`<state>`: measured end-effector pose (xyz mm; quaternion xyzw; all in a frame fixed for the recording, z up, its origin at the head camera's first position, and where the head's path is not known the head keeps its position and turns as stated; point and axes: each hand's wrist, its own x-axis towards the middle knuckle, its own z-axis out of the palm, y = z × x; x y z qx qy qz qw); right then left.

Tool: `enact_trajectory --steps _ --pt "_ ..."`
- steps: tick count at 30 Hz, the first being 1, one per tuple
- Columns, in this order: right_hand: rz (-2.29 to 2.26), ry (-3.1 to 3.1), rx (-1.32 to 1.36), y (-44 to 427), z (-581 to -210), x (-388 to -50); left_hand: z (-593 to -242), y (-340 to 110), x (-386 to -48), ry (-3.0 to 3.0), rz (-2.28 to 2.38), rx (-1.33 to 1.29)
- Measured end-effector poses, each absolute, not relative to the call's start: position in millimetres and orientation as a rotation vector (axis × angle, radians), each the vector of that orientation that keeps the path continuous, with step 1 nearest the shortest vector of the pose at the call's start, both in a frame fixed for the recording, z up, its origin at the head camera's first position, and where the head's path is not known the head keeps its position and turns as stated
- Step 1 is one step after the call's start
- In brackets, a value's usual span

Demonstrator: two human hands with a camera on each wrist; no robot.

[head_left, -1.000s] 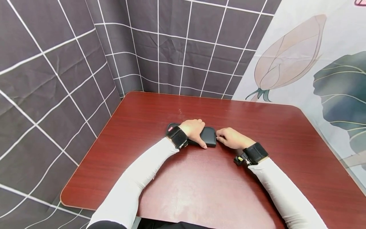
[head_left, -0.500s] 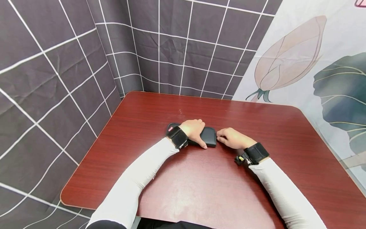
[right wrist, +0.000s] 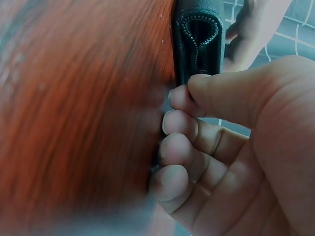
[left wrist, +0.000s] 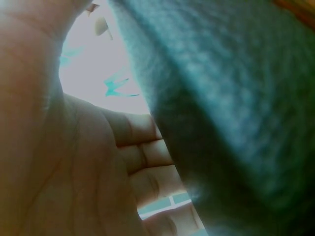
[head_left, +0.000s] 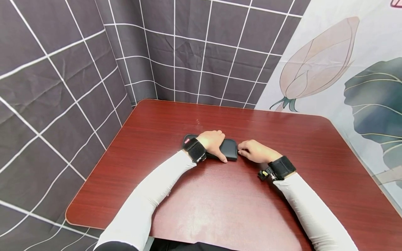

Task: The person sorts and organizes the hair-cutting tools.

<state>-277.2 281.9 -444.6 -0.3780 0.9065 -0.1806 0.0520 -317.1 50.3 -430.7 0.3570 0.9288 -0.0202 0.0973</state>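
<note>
A black zip wallet (head_left: 229, 149) with a grained, leather-like surface and a small red label lies flat on the table. My left hand (head_left: 212, 142) lies across it and grips it, thumb at the near edge and fingers over the far edge. In the left wrist view, the palm stands a little off the wallet (left wrist: 231, 98) and the fingertips meet its side. At the wallet's right end my right hand (head_left: 255, 152) pinches the zipper with thumb and index finger. The right wrist view shows the zipper (right wrist: 199, 29) teeth forming a loop above the fingertips, which hide the pull.
The reddish-brown table (head_left: 220, 202) extends around both hands. Behind and to the left hangs a dark grey cloth (head_left: 188, 52) with white grid lines. A white cloth (head_left: 317, 73) with a flower print hangs at the right. Both wrists wear black straps.
</note>
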Motion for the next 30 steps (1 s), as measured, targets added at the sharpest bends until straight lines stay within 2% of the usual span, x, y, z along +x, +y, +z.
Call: enact_trajectory --steps 30 --pt "-0.549 2.738 -1.228 289.6 -446.1 -280.8 -429.3 49.9 -316.4 2.743 -0.05 1.048"
